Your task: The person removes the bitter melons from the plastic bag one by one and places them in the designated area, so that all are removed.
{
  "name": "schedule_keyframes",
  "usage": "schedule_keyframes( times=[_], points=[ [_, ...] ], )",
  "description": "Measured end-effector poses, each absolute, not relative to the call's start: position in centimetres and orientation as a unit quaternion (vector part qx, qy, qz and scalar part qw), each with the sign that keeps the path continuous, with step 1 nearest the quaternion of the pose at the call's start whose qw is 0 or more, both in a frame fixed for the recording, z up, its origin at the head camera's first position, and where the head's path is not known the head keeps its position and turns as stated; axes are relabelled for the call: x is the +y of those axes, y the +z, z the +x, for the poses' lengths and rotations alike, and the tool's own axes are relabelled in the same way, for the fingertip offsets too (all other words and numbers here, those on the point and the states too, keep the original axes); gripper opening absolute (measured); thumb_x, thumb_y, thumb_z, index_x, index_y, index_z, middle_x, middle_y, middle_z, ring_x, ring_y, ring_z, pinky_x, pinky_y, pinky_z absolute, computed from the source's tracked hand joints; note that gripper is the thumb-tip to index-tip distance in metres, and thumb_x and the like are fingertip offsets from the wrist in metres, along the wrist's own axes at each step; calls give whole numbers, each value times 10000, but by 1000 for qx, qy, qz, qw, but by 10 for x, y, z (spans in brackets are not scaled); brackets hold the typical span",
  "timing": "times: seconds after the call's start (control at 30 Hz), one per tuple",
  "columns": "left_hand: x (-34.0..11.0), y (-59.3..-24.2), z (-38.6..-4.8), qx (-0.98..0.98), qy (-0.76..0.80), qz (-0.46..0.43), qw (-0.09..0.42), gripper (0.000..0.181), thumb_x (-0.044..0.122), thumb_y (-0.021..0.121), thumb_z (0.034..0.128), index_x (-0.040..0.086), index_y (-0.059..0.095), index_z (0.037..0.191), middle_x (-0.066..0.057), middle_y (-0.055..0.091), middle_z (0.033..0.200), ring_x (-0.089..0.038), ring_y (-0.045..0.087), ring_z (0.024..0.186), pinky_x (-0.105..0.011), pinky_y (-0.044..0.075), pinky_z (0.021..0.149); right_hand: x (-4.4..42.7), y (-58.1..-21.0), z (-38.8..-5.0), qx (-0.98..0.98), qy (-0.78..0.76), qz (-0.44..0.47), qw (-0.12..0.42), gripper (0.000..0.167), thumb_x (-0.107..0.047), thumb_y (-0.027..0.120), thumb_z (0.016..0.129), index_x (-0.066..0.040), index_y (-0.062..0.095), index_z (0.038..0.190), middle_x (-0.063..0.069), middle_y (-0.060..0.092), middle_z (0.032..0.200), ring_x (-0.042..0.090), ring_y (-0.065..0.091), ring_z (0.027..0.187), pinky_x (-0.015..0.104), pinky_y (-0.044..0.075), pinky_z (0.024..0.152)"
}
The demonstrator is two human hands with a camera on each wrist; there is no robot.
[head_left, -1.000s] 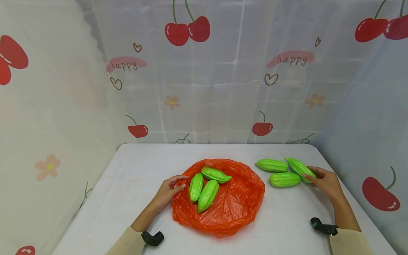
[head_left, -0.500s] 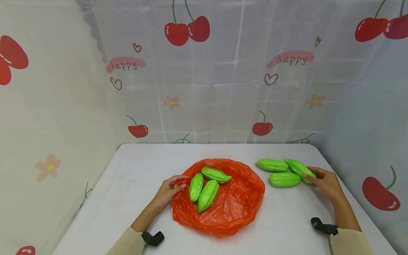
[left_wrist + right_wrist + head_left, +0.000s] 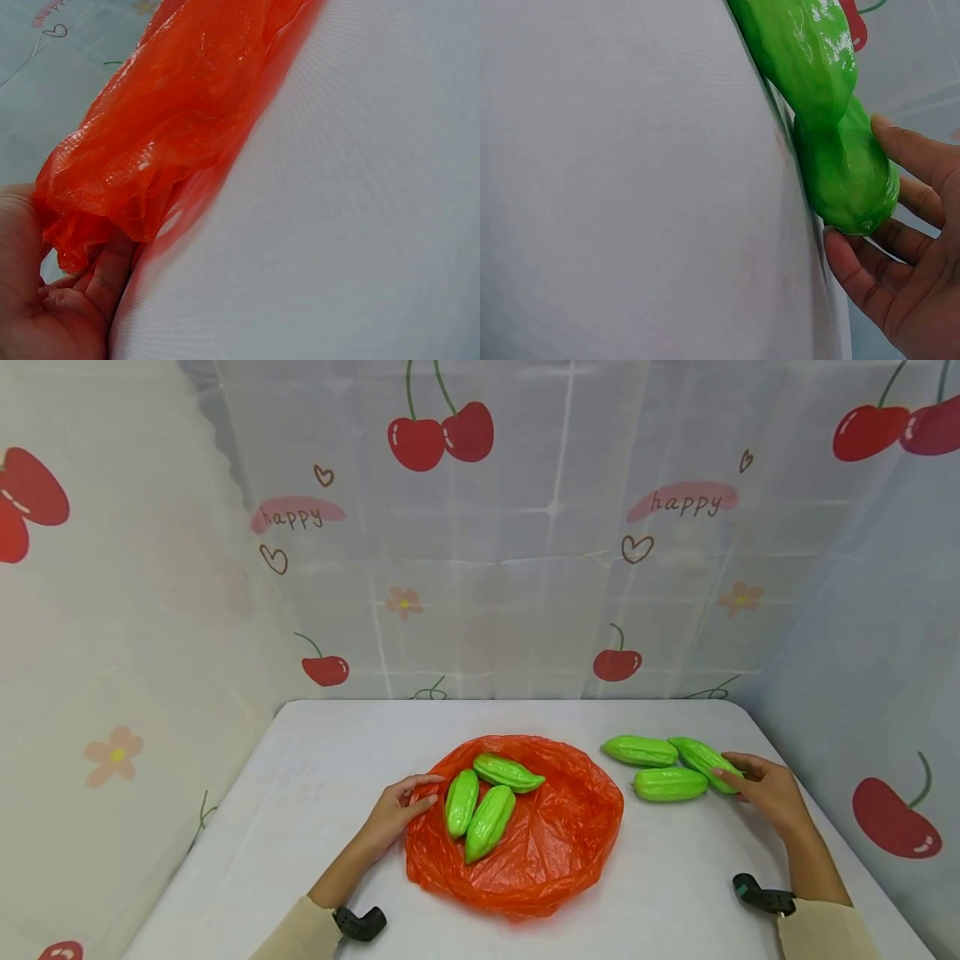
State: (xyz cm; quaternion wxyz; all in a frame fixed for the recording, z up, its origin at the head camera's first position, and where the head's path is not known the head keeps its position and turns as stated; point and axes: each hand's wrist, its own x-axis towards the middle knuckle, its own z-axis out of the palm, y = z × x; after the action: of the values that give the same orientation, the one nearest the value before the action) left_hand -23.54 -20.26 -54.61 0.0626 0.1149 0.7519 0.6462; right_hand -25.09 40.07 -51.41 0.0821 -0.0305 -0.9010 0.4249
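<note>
An orange-red plastic bag lies spread on the table with its rim rolled up. Three glossy green bitter melons rest inside it, toward its left side. My left hand pinches the bag's left rim; in the left wrist view its fingers go under the crumpled plastic. On the right, my right hand holds the near end of a bitter melon, thumb on one side and fingers around the rounded tip. Beside it lie two more bitter melons, one farther back and one nearer.
The white table has rounded far corners. Behind it hangs a pale curtain printed with cherries, and similar sheets stand at both sides. A black band device sits on each wrist, next to beige sleeves.
The far tip of the bitter melon in my right hand has dipped very slightly toward the melons beside it. Both hands stay in place, and the head view has tilted a touch.
</note>
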Motion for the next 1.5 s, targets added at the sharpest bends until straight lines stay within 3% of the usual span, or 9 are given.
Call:
schedule_keyframes(
  times=[0.13,0.23,0.37,0.67,0.83,0.97,1.07,1.27,1.5],
  points=[
    [-203,-546,-235,753,645,115,62,348,213,706,969,143,678,1308,-73,567,1420,-282,480,1324,-263,556,916,401,-509,-249,-910,408,-33,70,709,-461,656,975,88,521,1404,346,517,1389,-149,493,877,151,550,652],
    [-203,-546,-235,754,643,116,61,344,215,709,967,150,682,1304,-66,574,1417,-274,472,1338,-250,538,940,403,-502,-248,-921,383,-24,67,662,-435,622,1002,96,531,1386,358,531,1356,129,630,964,181,545,634],
    [-203,-546,-236,755,643,116,60,343,213,707,969,156,680,1306,-60,577,1413,-264,479,1329,-251,541,936,404,-493,-248,-935,344,-3,85,563,-354,605,1023,109,563,1339,368,576,1278,507,594,1070,244,514,618],
    [-202,-545,-235,754,643,115,64,348,203,701,973,142,673,1314,-77,569,1419,-280,487,1318,-267,562,907,399,-473,-244,-951,274,33,137,454,-244,649,1002,115,598,1276,360,636,1146,512,613,987,364,521,626],
    [-202,-544,-234,749,648,116,67,353,196,694,978,129,663,1323,-91,555,1430,-296,498,1302,-285,575,888,389,-451,-236,-951,267,37,150,485,-284,652,1004,88,588,1308,355,628,1188,530,588,1036,583,560,705],
    [-202,-544,-234,750,648,115,67,353,193,693,978,129,664,1324,-93,555,1432,-297,497,1307,-283,574,890,378,-435,-231,-950,267,34,157,503,-304,642,1009,68,577,1341,341,625,1225,530,570,1079,649,529,749],
    [-202,-545,-234,750,648,113,68,354,199,694,977,131,664,1324,-91,554,1434,-295,490,1317,-282,571,896,370,-427,-229,-950,264,34,166,502,-313,644,1008,54,583,1345,322,633,1231,509,570,1083,600,521,742],
    [-202,-546,-235,747,651,114,71,361,210,696,976,128,661,1325,-91,546,1440,-296,497,1309,-293,578,886,357,-419,-227,-941,270,58,196,434,-245,698,976,36,631,1299,292,669,1188,454,612,1006,334,476,651],
    [-203,-546,-235,747,650,116,70,360,215,697,976,128,662,1323,-94,541,1445,-301,505,1297,-301,583,875,342,-416,-226,-930,290,91,206,392,-192,728,953,14,659,1280,271,687,1148,403,634,968,43,407,661]
  ],
)
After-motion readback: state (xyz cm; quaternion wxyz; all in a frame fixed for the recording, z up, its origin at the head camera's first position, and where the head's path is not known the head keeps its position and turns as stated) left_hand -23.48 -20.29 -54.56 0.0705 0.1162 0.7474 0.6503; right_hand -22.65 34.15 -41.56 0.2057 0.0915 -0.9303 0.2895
